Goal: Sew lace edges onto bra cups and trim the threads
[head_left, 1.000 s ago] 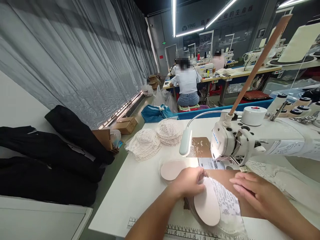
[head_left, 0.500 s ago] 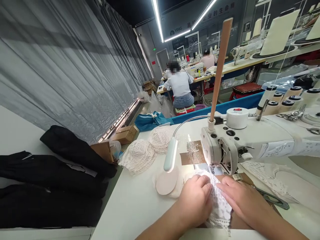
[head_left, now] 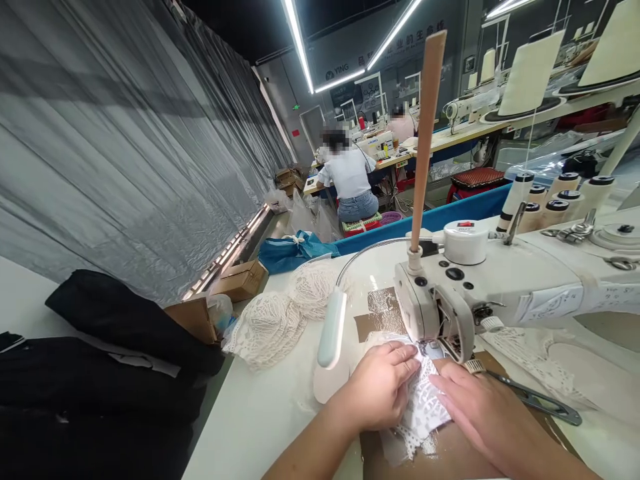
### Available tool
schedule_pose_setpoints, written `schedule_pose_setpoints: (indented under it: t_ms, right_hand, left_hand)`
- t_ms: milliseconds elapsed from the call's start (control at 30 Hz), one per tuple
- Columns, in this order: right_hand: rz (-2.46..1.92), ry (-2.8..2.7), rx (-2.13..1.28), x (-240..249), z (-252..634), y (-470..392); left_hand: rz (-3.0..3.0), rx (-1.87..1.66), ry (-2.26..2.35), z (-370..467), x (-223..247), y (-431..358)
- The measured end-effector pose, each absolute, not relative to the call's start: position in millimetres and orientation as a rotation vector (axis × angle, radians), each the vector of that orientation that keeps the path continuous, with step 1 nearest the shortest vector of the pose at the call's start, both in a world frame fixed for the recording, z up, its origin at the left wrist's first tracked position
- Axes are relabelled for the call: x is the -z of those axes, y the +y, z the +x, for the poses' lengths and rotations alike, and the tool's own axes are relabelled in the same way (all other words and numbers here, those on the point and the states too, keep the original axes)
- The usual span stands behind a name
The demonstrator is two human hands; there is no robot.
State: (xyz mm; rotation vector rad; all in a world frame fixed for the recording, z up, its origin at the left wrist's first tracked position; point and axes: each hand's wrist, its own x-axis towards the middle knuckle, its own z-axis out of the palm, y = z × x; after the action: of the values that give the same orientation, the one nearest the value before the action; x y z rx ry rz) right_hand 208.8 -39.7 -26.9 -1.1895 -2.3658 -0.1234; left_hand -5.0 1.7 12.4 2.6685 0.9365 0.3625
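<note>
A white lace piece lies under the needle area of a white sewing machine, its scalloped end spread toward me over a brown-covered patch of the table. My left hand is closed on the left side of the lace, fingers bent and close together near the presser foot. Stretched out along the other edge, my right hand rests with its fingertips on the lace. The needle tip and the fabric under my palms are hidden. Dark thread snips lie beyond my right hand.
Stacked lace cups sit at the left of the table. A lamp leans over a pale round pad. More lace lies behind the machine arm, with thread cones further back. A co-worker sits ahead.
The lace has turned, its near end now lying further left. Both hands stay on it, the left slightly higher toward the needle. The whole view has shifted a little.
</note>
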Motion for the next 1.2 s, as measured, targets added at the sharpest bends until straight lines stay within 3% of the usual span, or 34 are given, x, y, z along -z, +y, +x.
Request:
schedule_pose_setpoints:
  t_ms: [133, 333, 600, 867, 1200]
  right_hand:
    - [-1.132, -2.379, 0.074, 28, 210, -42]
    - [-0.987, -2.456, -0.278, 17, 217, -49]
    - [-0.922, -2.483, -0.285, 10, 218, -46]
    - [-1.194, -2.517, 0.012, 27, 222, -38]
    - [-1.201, -2.444, 0.371, 23, 214, -34]
  left_hand:
    - [2.689, -0.360, 0.837, -12, -16, 13]
    - [2.708, -0.328, 0.761, -11, -29, 9]
    - [2.833, -0.217, 0.769, -2, -14, 0]
    - [2.907, -0.209, 0.702, -8, -10, 0]
    - [2.863, -0.261, 0.721, -8, -12, 3]
